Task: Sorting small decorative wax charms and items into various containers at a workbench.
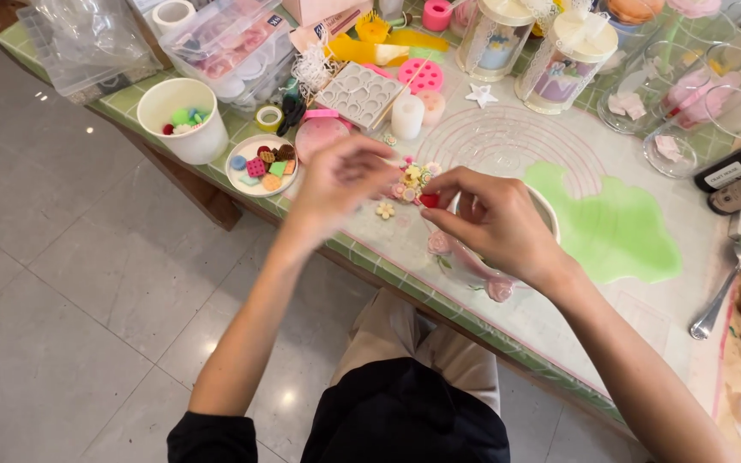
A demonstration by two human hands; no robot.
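Near the middle of the frame, both hands meet above the desk (508, 330), over a clear mat printed with pink rings. The left hand (336, 180) comes in from the lower left, its fingers curled together around a small cluster of pastel decorations (413, 178), flower-like bits in cream, pink and yellow. The cluster's long axis runs roughly from upper right to lower left, but it is too small and blurred to tell which end leads. The right hand (495, 219) reaches in from the lower right, thumb and forefinger pinching a small red piece (429, 200) held just below the cluster and touching or nearly touching it. One loose cream flower (385, 209) lies on the mat just below the hands.

Under the right hand sits a white bowl with pink trim (473, 261), mostly hidden by the wrist. To the right of it a flat sheet of light green dough (615, 227) spreads across the mat. In the upper left stand a white cup (183, 120) holding coloured beads and a small white dish (261, 165) of coloured pieces. A grey mould tray (360, 94) lies above the hands, and a metal spoon (726, 287) rests at the right edge.
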